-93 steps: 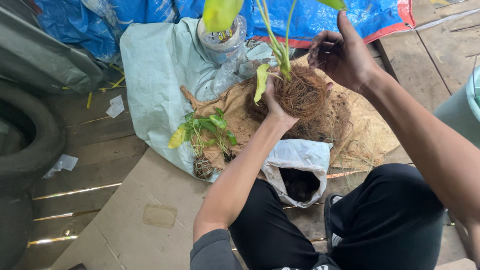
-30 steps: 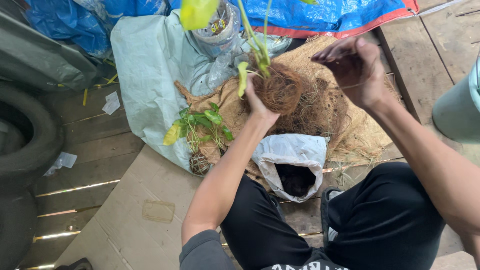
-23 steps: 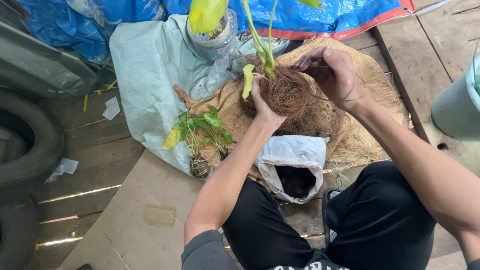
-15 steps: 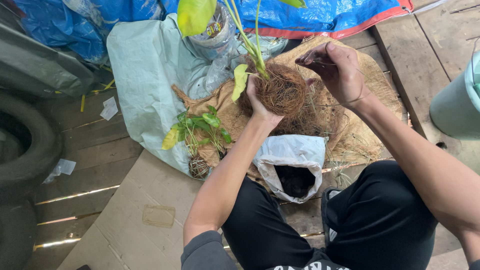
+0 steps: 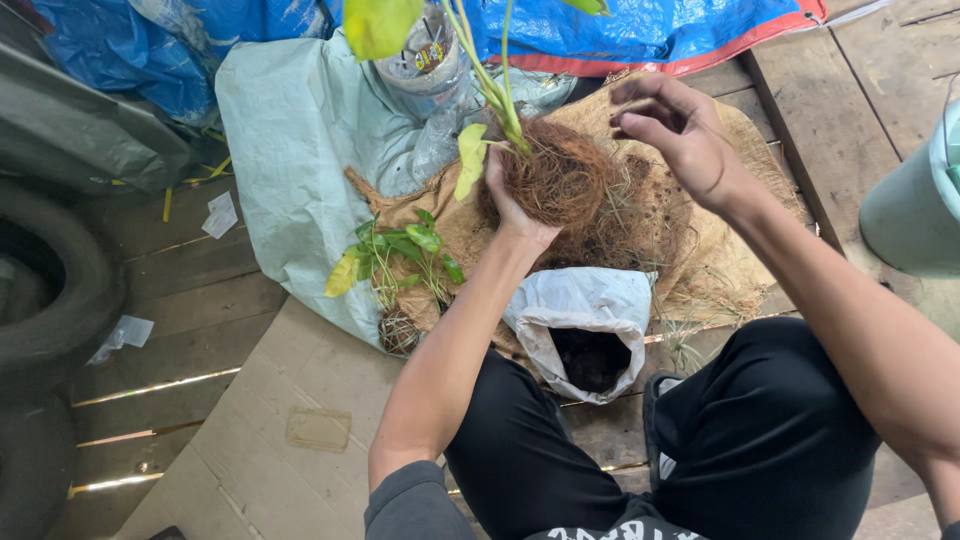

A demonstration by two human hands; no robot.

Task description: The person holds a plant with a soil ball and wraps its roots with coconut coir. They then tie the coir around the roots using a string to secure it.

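Note:
My left hand (image 5: 512,208) grips a ball of brown coconut fibre (image 5: 558,178) from below. A plant with green stems (image 5: 492,75) and yellow-green leaves grows out of the ball. My right hand (image 5: 676,133) hovers to the right of the ball, raised a little above it, with thumb and fingers pinched together on what looks like a thin thread; the thread is too fine to make out. A second small fibre ball with a leafy plant (image 5: 404,262) lies on the pale sack to the left.
A brown fibre mat (image 5: 740,250) with loose fibres lies under the hands. A white bag of dark soil (image 5: 585,335) stands open by my knees. A blue tarp (image 5: 640,30) lies behind, tyres (image 5: 50,290) at left, a pale green bucket (image 5: 915,210) at right, cardboard (image 5: 270,440) in front.
My right hand has swung around the fibre ball, coming in close to it and then pulling away up and to the right. The left hand keeps hold of the ball.

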